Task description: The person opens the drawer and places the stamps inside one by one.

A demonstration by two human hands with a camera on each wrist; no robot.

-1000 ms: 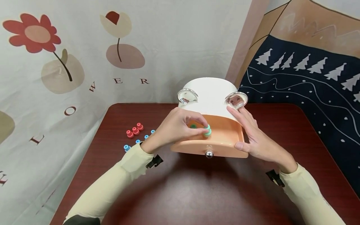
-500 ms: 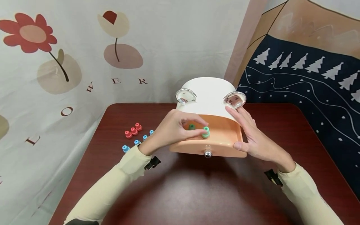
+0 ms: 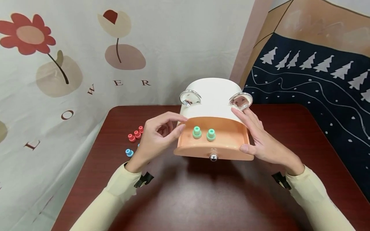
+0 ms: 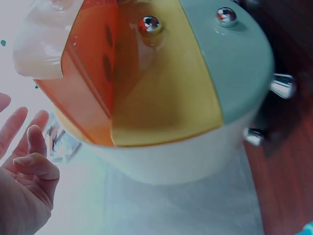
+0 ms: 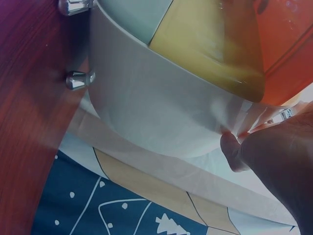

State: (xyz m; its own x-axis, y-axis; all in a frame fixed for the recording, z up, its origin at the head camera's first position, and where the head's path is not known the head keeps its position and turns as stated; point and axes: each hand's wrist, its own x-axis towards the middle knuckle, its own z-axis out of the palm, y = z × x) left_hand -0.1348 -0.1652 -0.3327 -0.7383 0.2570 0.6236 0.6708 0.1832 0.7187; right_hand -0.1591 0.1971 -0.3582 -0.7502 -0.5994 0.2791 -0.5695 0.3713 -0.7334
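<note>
so the top orange drawer (image 3: 228,141) of the little white drawer cabinet (image 3: 214,96) is pulled out toward the person, and two green pegs (image 3: 197,132) stand upright inside it, side by side near the drawer's left half, not touching each other as far as i can tell. that looks like the part that's done: both greens are in.

the left hand (image 3: 156,136) hovers just off the drawer's 9 o'clock corner, fingers loosely spread and slightly bent, holding nothing. the index tip is right at the drawer's left rim; i can't tell whether it actually touches. the wrist view shows the same thing, fingers (image 4: 29,147) apart and empty next to the cabinet.

the right hand (image 3: 260,141) lies flat along the drawer's 3 o'clock side, fingers straight and together against the cabinet wall, thumb pressed on the drawer's front corner. it's bracing, not gripping anything.

what's left, judging by the table (image 3: 202,192): out at 9 o'clock from the cabinet there's a small cluster of red pegs (image 3: 135,134) and, nearer the person, blue pegs (image 3: 129,152), partly hidden behind the left hand. none of those are in a drawer. the wrist views show a yellow drawer (image 4: 161,93) and a teal drawer (image 4: 234,63) below the orange one, both pushed in, each with a chrome knob (image 4: 149,23). so i'd call it roughly a third done, one colour put away and two colours waiting on the table.
</note>
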